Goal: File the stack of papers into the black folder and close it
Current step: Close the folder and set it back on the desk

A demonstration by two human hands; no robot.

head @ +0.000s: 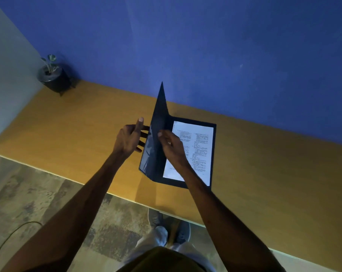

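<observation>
The right hand (171,143) pinches the raised cover of one black folder (156,152); the left hand (129,138), fingers spread, braces the cover's outer face. Beneath the grip, one stack of papers (197,152) lies inside, on the counter (264,163). Best lowered evenly, both hands guiding.

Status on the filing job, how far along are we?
Done: the white printed papers already lie inside the black folder, on its flat right half on the orange wooden desk. In hand: the folder's raised front cover stands nearly upright, left hand behind it, right hand on its inner face. Left: lowering the cover onto the papers so the folder is shut.
</observation>
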